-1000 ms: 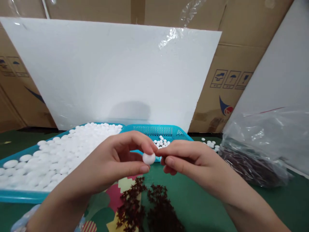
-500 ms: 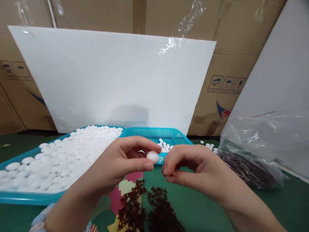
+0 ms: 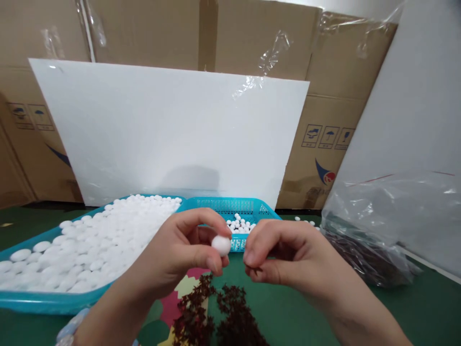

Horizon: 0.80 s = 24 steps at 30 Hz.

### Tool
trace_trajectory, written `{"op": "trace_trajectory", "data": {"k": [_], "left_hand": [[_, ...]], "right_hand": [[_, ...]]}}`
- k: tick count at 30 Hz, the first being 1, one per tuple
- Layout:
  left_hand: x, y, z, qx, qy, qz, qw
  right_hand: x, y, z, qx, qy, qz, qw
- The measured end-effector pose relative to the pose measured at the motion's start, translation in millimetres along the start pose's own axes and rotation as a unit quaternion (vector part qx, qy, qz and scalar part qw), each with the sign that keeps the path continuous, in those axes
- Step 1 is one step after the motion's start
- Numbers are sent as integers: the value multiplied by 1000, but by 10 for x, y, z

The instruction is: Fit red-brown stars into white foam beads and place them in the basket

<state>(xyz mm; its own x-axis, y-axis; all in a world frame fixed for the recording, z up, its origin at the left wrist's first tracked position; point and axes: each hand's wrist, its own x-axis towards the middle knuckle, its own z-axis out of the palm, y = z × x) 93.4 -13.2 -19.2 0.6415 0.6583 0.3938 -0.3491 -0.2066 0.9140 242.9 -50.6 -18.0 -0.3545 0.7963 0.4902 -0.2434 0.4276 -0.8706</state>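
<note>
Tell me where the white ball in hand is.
Head view, centre: white ball pinched in the left hand, beside the right hand, above the dark red pieces.

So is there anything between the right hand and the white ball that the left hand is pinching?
Nothing visible. The left hand pinches the white ball at its fingertips; the right hand sits just beside it, fingers curled, with only an open gap above the green table between them.

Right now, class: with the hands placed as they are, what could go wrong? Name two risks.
The left hand pinches the white ball only at the fingertips, so that light grip might let it slip onto the dark red star pieces. The right hand hovers close beside the ball, apart from it; a nudge could knock it loose.
</note>
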Motion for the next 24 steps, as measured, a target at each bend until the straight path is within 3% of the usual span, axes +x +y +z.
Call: {"op": "trace_trajectory", "data": {"k": [8,12,19,24], "left_hand": [[23,20,25,-8,11,5,1000],[18,-4,34,-19,-10,4,1000],[24,-37,16,-8,-19,23,1000],[18,-27,-10,13,-6,6,1000]], "right_hand": [[-8,4,27,-1,21,-34,999],[-43,3,45,-65,49,-49,995],[-36,1,37,-134,41,-38,989],[-19,13,2,-197,32,-90,976]]}}
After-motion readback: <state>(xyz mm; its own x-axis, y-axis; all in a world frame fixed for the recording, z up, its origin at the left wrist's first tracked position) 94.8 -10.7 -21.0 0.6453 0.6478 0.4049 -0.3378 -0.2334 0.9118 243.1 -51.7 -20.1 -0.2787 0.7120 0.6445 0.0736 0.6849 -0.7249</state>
